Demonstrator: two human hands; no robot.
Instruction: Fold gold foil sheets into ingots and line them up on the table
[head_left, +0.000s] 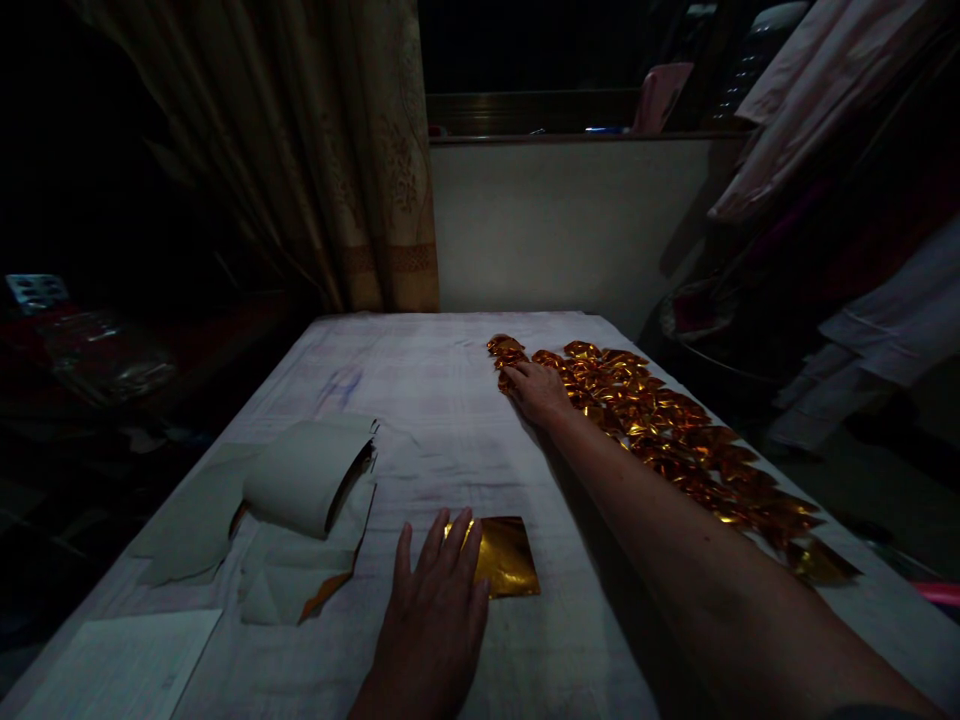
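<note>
My left hand [439, 600] lies flat with its fingers spread, over the left part of a square gold foil sheet [511, 560] on the table. Stretched far forward, my right hand [538, 393] has its fingers bent together on a folded gold foil piece [505, 383]. Whether that piece is lifted or rests on the cloth I cannot tell. Beside this hand and under the line of my right forearm, many crumpled-looking folded gold foil pieces [660, 410] lie in rows along the table's right side.
A white cloth covers the table [420, 380]. On its left lie torn, curled pale paper sheets [300, 480] and a flat white sheet [127, 665]. Behind hangs a brown patterned curtain [375, 150], next to a pale wall [555, 220]. Clothes [810, 110] hang at the right.
</note>
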